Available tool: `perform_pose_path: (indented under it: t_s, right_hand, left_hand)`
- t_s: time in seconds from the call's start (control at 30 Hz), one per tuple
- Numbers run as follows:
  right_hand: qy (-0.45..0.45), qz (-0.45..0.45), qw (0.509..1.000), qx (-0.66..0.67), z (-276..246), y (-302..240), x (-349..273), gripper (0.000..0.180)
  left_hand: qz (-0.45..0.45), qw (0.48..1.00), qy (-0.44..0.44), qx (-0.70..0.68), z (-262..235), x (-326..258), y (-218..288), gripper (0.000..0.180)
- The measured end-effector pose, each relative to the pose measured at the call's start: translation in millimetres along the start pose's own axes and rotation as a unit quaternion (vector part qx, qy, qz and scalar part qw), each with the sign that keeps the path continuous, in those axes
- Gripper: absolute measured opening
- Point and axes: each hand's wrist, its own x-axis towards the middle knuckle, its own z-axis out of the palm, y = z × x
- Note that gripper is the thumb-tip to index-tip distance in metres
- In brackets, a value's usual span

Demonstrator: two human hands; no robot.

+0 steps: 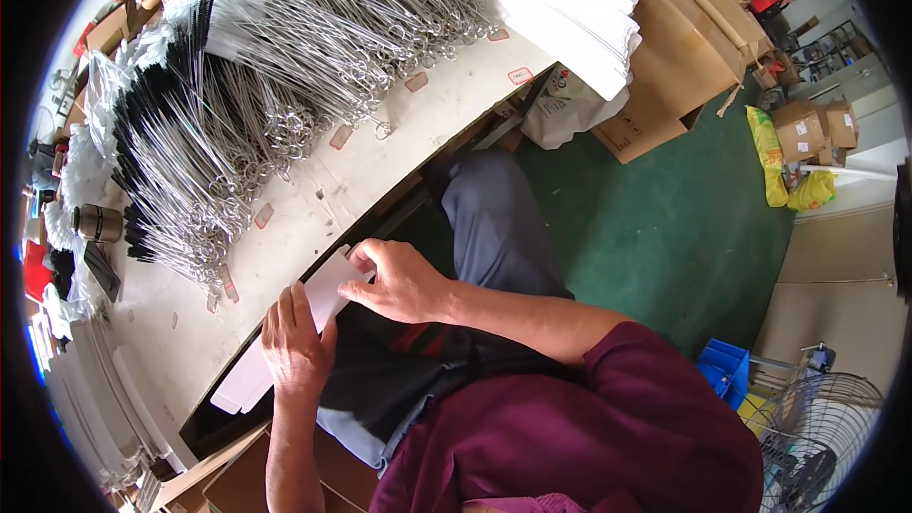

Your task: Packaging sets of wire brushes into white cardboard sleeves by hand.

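Note:
A long, narrow white cardboard box lies slantwise over my lap, along the table's edge. My left hand is wrapped round its middle, thumb on the near side and fingers on top. At the far end, my right hand pinches the box's open end between thumb and forefinger; the fold there is partly hidden. On the white table just beyond my hands lie heaps of wire-handled brushes with looped ends, some with black bristles and some with white bristles.
Flat white cartons are stacked at the table's far right, beside a big brown cardboard box. More white cartons stand at the left. A brown jar is near the left edge. A wire fan and blue bin stand at right.

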Motion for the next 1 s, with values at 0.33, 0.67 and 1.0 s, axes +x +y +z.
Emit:
perform_pose_path:
  t_s: [0.33, 0.67, 1.0]
  right_hand:
    - [-0.173, 0.193, 0.954, 0.152, -25.1, -29.4, 13.4, 0.040]
    - [-0.193, 0.275, 0.891, 0.306, -20.0, -14.5, 12.6, 0.042]
    - [-0.182, 0.343, 0.828, 0.404, -29.2, -12.0, 9.0, 0.023]
  left_hand:
    - [0.007, 1.000, 0.004, -0.016, -2.2, -6.6, -1.2, 0.077]
    - [0.003, 0.999, -0.005, -0.047, -1.1, -11.8, 0.3, 0.074]
    - [0.022, 0.993, 0.038, -0.108, 1.1, -6.7, -0.7, 0.063]
